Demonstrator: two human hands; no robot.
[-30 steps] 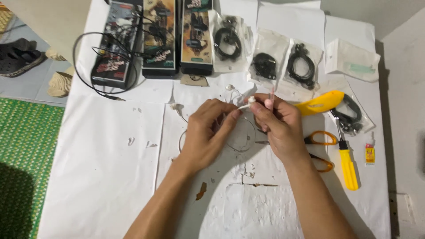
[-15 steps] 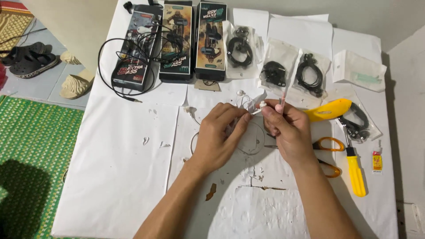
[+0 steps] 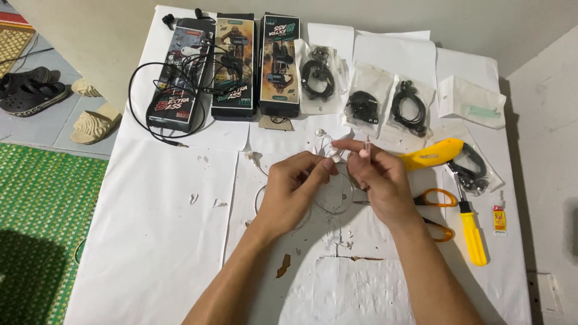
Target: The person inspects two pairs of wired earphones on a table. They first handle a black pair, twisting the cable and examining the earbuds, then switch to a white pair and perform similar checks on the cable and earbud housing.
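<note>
hands lower in view | left hand (image 3: 295,186), right hand (image 3: 379,180) pinch thin white earphone wire (image 3: 325,147)

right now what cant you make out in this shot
- Head view: the small white part pinched between left hand and right hand is mostly covered by fingers.
- Scissors: blades hidden under the right hand.
- Thin white cable: too fine to trace.

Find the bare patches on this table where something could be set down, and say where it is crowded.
Free: the white paper left of the left hand, below the black cable. Also the near edge between the forearms. Crowded: the back row of boxes and bagged earphones, and the right side with scissors and screwdriver.
</note>
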